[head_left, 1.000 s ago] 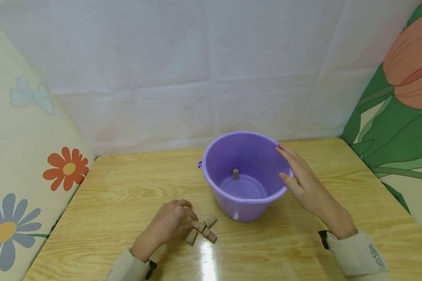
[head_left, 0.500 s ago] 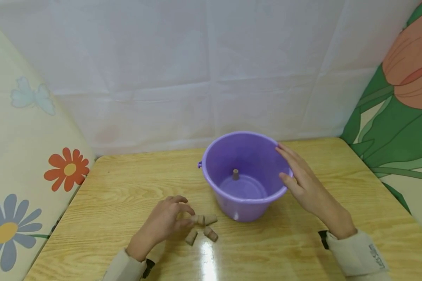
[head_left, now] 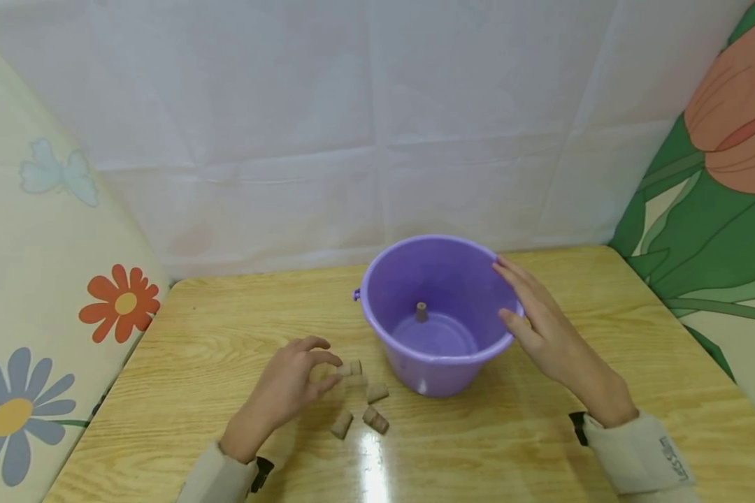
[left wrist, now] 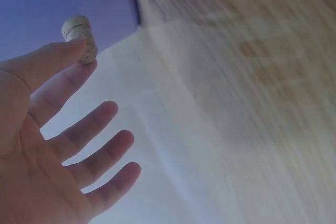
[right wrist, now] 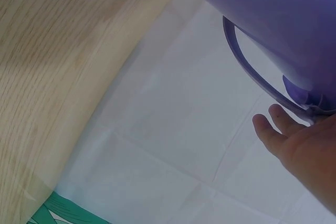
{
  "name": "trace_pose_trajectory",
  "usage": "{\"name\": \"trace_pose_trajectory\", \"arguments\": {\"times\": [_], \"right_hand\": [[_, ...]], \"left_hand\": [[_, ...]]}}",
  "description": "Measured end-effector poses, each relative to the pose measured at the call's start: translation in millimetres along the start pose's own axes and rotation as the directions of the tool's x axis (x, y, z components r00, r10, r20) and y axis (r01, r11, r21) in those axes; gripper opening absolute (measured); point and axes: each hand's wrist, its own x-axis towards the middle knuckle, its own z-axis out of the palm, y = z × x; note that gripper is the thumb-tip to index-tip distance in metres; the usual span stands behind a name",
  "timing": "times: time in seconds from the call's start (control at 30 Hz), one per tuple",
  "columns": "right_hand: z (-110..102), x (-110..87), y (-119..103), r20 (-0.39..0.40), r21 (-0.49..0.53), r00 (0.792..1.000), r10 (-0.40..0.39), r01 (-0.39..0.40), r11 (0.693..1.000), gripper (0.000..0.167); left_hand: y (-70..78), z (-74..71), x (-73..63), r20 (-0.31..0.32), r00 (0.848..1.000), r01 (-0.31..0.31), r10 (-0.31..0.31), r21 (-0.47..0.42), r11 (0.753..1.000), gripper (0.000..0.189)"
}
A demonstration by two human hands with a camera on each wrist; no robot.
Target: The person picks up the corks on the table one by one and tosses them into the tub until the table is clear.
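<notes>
The left hand [head_left: 282, 385] pinches a cork [left wrist: 76, 26] between thumb and index finger, other fingers spread, just left of the purple bucket [head_left: 437, 377]. The right hand [head_left: 546, 335] grips its rim, thumb inside. Three loose corks [head_left: 376, 420] lie on the surface [head_left: 258, 314]; another cork [head_left: 421, 313] stands inside the bucket.

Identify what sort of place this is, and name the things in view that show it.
Probably an indoor space screened off for tabletop work: a wooden table, a creased white sheet behind it, and flowered panels on both sides.
</notes>
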Motion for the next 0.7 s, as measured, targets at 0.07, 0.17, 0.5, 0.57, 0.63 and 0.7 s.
{"name": "trace_pose_trajectory", "arguments": {"times": [0.07, 0.17, 0.5, 0.57, 0.63, 0.7], "right_hand": [[-0.1, -0.1, -0.4, 0.004, 0.002, 1.0, 0.003, -0.003, 1.0, 0.06], [-0.3, -0.2, -1.0, 0.011, 0.008, 1.0, 0.008, -0.008, 1.0, 0.06], [-0.4, 0.4, -1.2, 0.011, 0.008, 1.0, 0.002, -0.003, 1.0, 0.06], [-0.2, 0.4, -0.9, 0.007, 0.007, 1.0, 0.002, -0.002, 1.0, 0.06], [-0.2, 0.4, -0.7, 0.003, 0.004, 1.0, 0.0, 0.0, 1.0, 0.059], [-0.3, 0.5, -0.8, 0.0, 0.004, 1.0, -0.002, 0.002, 1.0, 0.059]], "left_hand": [[0.2, -1.6, 1.5, -0.024, 1.0, 0.009, -0.009, 0.005, 1.0, 0.02], [0.5, -4.5, 3.2, -0.054, 0.998, 0.015, -0.015, 0.002, 1.0, 0.02], [-1.3, -15.3, 8.0, -0.161, 0.987, -0.017, 0.02, 0.017, 1.0, 0.021], [-1.3, -18.5, 10.3, -0.182, 0.983, -0.025, 0.029, 0.02, 0.999, 0.021], [-1.3, -21.8, 13.0, -0.205, 0.978, -0.031, 0.035, 0.021, 0.999, 0.021], [-1.4, -24.8, 16.0, -0.23, 0.972, -0.038, 0.04, 0.016, 0.999, 0.02]]}}
